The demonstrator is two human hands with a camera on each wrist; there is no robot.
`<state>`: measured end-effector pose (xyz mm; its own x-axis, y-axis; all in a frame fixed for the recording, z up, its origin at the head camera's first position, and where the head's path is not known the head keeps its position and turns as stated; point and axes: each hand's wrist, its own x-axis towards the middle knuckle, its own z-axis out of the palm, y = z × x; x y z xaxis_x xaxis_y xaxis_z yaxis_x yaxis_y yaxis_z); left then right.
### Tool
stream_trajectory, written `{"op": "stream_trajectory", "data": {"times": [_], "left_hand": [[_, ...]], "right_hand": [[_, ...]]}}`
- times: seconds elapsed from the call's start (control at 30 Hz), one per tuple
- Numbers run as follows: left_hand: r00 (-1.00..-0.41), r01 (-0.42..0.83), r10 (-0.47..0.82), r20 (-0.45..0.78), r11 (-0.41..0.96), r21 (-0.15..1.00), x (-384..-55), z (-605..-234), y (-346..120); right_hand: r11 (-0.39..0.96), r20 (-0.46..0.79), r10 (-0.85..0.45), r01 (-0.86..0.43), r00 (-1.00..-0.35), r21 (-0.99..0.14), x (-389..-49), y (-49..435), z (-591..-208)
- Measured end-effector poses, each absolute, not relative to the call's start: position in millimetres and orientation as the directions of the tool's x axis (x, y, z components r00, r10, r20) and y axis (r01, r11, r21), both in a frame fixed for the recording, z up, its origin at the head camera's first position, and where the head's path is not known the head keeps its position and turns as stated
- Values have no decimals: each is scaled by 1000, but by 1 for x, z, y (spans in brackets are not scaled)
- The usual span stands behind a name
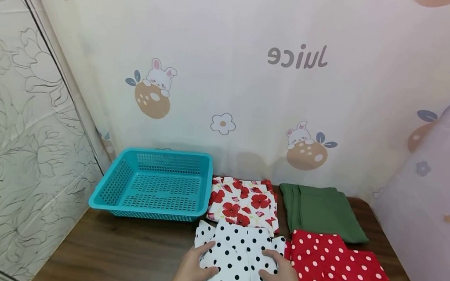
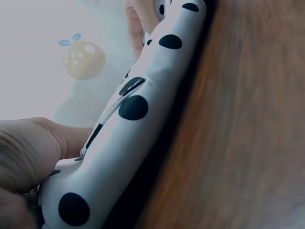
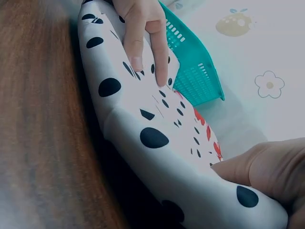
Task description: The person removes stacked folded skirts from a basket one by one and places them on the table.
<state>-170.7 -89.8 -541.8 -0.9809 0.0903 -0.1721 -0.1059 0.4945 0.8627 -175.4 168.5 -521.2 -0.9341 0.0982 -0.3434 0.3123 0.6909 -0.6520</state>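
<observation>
A folded white cloth with black dots [image 1: 231, 264] lies at the front middle of the table. My left hand [image 1: 193, 268] rests on its left side, thumb and forefinger spread apart on top. On the opposite side my right hand [image 1: 283, 279] touches the cloth the same way, its thumb pointing inward. In the left wrist view the left thumb [image 2: 71, 140] presses by a fold above the thick rounded front edge. The right wrist view shows the right thumb [image 3: 238, 167] on the fabric and the left hand's straight fingers [image 3: 161, 57] across from it.
A teal plastic basket [image 1: 148, 213] stands at the back left. Behind the dotted cloth lies a folded white cloth with red flowers [image 1: 244, 201]. To the right are a folded green cloth [image 1: 322, 212] and a red cloth with white dots [image 1: 341, 271]. A printed curtain [image 1: 230, 70] hangs behind.
</observation>
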Motion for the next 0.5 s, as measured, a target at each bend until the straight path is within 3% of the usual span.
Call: {"op": "stream_trajectory", "data": {"times": [0.5], "left_hand": [[-994, 35, 102, -26, 555, 831, -185, -545, -96]], "right_hand": [[704, -325, 124, 314, -938, -637, -188, 164, -514]]}}
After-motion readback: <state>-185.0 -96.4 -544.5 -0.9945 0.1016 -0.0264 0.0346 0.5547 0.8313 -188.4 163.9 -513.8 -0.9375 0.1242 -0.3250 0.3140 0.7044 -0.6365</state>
